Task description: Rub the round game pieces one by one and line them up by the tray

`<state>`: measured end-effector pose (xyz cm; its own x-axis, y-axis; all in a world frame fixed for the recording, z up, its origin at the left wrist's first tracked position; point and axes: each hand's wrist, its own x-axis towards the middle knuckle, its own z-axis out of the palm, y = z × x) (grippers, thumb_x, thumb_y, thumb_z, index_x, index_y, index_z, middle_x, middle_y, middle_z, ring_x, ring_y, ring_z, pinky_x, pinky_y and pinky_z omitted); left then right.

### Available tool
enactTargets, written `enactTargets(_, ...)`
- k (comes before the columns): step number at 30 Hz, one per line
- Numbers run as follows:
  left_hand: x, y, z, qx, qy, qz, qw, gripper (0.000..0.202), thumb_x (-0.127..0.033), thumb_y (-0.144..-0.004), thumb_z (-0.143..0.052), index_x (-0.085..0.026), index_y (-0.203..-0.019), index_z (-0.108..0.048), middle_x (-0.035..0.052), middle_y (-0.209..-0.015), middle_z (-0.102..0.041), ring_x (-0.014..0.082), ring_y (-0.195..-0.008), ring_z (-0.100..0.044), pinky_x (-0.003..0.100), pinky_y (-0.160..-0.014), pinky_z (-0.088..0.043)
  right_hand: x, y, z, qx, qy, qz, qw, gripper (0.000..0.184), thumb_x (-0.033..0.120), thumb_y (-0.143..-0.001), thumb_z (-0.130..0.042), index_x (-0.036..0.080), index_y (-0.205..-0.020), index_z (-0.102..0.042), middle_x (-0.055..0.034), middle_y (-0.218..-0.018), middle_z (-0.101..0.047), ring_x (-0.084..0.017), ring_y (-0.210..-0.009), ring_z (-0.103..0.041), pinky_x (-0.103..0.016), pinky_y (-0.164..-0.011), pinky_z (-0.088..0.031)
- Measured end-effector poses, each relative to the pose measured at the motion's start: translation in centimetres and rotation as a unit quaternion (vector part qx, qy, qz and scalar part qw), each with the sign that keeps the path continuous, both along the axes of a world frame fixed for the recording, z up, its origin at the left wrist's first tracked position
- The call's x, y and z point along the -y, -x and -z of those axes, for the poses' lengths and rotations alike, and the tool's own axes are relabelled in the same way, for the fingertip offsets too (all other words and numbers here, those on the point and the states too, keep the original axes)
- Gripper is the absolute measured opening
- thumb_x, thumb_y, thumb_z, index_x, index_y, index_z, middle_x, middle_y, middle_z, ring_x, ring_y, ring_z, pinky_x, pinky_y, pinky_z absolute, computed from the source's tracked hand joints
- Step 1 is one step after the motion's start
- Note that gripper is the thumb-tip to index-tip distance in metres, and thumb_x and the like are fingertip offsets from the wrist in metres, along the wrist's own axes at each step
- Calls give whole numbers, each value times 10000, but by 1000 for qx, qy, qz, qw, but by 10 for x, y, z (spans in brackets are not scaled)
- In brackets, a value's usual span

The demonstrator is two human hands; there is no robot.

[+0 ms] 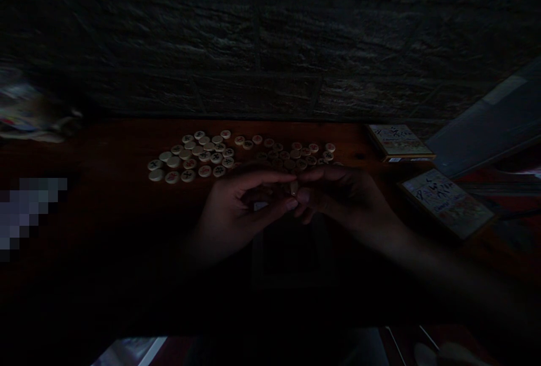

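In the dim head view, my left hand point(240, 202) and my right hand point(346, 197) meet in the middle. Their fingertips pinch a small pale xiangqi piece point(294, 187) turned partly on edge, its face hidden. Just beyond my left hand lies a group of round xiangqi pieces point(190, 164), some with red or black characters and some blank side up. A second group of such pieces point(296, 146) spreads behind the fingers, partly covered by them. Beneath my hands, a dark rectangular shape with a faint rim point(257, 264) is barely visible.
Two flat boxes with printed lids, one farther back point(399, 141) and one nearer point(448, 201), lie at the right of the wooden table point(122, 152). A stone-textured wall point(253, 45) rises behind. A pale bundle point(34, 107) sits at the far left.
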<state>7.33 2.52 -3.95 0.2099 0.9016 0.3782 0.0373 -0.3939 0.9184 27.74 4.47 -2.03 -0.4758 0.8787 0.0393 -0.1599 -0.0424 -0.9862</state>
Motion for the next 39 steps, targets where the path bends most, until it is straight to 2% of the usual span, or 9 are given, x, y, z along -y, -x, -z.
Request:
enactTargets(6, -2, 5, 1, -99, -120, -23, 988, 274, -179, -865, -809, -220, -1131, -764, 48, -1037, -748, 152, -907, -737, 236, -776, -625, 1, 0, -2, 18, 23, -9, 1000, 204, 299, -804, -875, 158, -923, -789, -22, -822, -797, -114, -674, -754, -211, -650, -650)
enactTargets(10, -2, 7, 2, -125, -150, -28, 980, 282, -163, -874, -798, -226, -1144, -750, 33, -1033, -722, 137, -897, -708, 225, -759, -595, 0, -1, 0, 25, 25, -3, 999, 204, 304, -817, -865, 156, -939, -791, -28, -813, -798, -126, -670, -762, -216, -620, -652)
enactTargets(15, 1, 4, 2, -118, -82, -40, 989, 332, -141, -880, -763, -198, -1195, -676, 18, -928, -714, 135, -830, -710, 224, -732, -579, -1, -1, 4, -5, -13, 19, 1000, 233, 187, -796, -872, 180, -1017, -800, -12, -849, -812, -101, -676, -760, -178, -640, -639)
enactTargets(19, 2, 3, -5, -81, -11, -27, 996, 210, -135, -914, -684, -185, -1115, -652, 20, -911, -721, 132, -821, -720, 198, -689, -574, 2, 0, 6, 1, -81, 51, 995, 328, 67, -726, -891, 201, -1012, -803, 4, -939, -824, -94, -819, -782, -148, -768, -629)
enactTargets(23, 3, 2, -10, -36, 43, -8, 998, 142, -210, -926, -711, -178, -1050, -649, 7, -822, -730, 114, -721, -704, 179, -619, -543, 6, -1, 7, 40, -180, 74, 980, 336, 82, -747, -882, 204, -1046, -790, -11, -994, -825, -122, -909, -788, -198, -856, -635)
enactTargets(27, 5, 0, -11, 10, 83, 36, 996, 180, -225, -916, -733, -179, -1042, -612, 0, -807, -744, 107, -642, -694, 189, -587, -548, 8, -2, 7, 73, -244, 67, 965, 327, 110, -799, -851, 187, -1105, -764, -24, -979, -820, -124, -884, -785, -206, -831, -636)
enactTargets(31, 7, 0, -10, 26, 107, 46, 993, 217, -229, -909, -753, -196, -1055, -596, -9, -834, -750, 106, -643, -700, 193, -598, -561, 9, -3, 6, 95, -293, 66, 949, 339, 83, -803, -839, 180, -1116, -755, -8, -925, -810, -105, -815, -768, -174, -747, -622)
enactTargets(34, 7, 1, -9, 32, 108, 49, 992, 249, -213, -902, -768, -206, -1070, -584, -22, -856, -741, 96, -657, -696, 187, -607, -561, 9, -3, 5, 104, -315, 63, 941, 337, 79, -804, -837, 170, -1118, -755, -11, -943, -806, -102, -840, -762, -170, -769, -613)
enactTargets(39, 6, 0, -8, 28, 85, 47, 995, 289, -172, -900, -765, -211, -1095, -554, -35, -887, -725, 88, -733, -699, 185, -676, -563, 10, -4, 6, 124, -308, 57, 942, 364, 103, -827, -824, 154, -1174, -728, -14, -938, -790, -95, -814, -738, -170, -733, -598)
